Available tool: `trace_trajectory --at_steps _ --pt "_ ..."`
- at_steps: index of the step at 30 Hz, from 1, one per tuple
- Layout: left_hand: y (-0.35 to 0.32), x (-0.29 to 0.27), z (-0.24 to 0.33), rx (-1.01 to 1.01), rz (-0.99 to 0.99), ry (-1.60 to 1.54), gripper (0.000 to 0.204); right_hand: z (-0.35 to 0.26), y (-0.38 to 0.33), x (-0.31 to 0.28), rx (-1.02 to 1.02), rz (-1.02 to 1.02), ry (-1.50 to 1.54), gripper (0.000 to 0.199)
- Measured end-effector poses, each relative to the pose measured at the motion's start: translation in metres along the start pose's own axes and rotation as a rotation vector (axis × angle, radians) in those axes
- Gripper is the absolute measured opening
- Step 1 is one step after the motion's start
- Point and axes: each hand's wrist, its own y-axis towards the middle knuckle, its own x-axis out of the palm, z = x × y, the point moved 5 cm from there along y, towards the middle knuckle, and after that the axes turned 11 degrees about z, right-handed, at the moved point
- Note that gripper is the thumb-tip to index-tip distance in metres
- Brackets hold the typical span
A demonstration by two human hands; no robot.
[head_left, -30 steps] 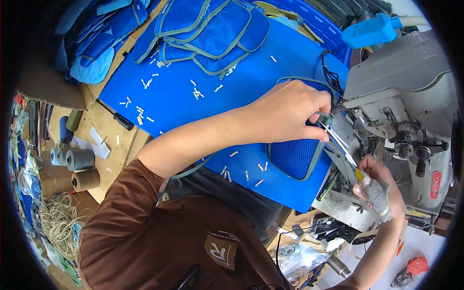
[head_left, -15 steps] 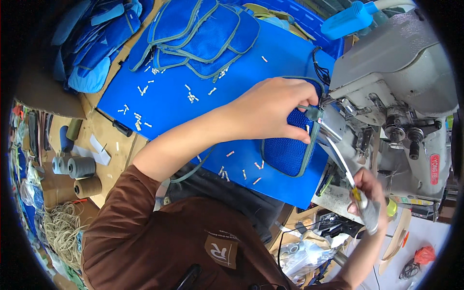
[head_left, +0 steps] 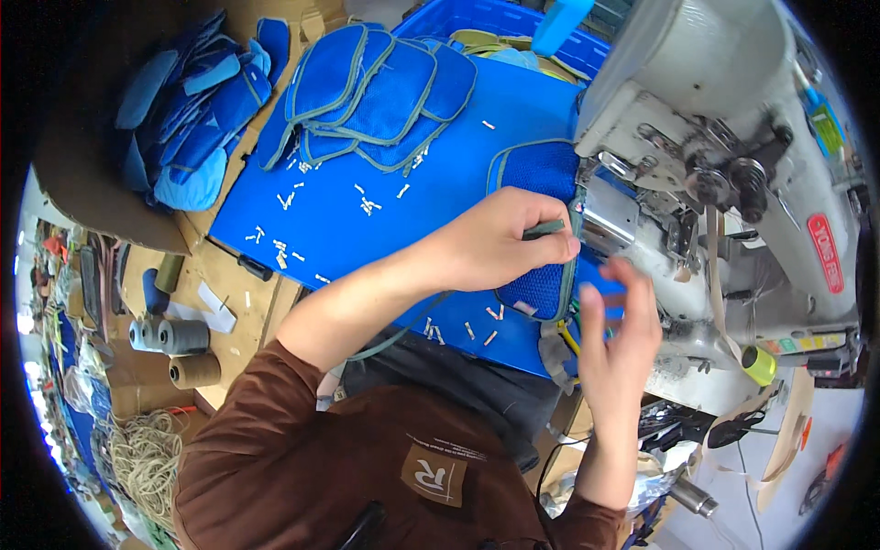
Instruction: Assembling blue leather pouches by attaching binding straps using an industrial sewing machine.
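My left hand (head_left: 513, 234) reaches across the blue work surface, thumb and fingers pinched on a grey-green binding strip (head_left: 546, 229). Under that hand lies a blue mesh panel (head_left: 536, 287) with grey-green bound edges, close against the sewing machine (head_left: 610, 220). My right hand (head_left: 623, 321) is raised just right of the panel's lower corner, its fingers apart and nothing visible in them. Beside it, at the table's near edge, are the yellow-and-grey handles of a pair of scissors (head_left: 561, 350); their blades are mostly hidden.
Several finished-edge blue panels (head_left: 390, 87) are stacked at the far side of the blue surface (head_left: 440, 202). Small pale scraps (head_left: 367, 203) lie scattered there. A carton of blue pieces (head_left: 101, 197), thread spools (head_left: 183, 336) and a cord heap (head_left: 147, 458) are at left.
The right hand has moved left toward the panel and let go of the scissors, which now rest by the table edge. The left hand has shifted slightly left and down. The view has turned a little.
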Motion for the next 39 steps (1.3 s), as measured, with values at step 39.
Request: trace_trajectory --at_steps 39 --pt "0.027 -0.007 0.036 0.405 0.037 0.589 0.009 0.012 0.015 0.034 0.131 0.092 0.698 0.012"
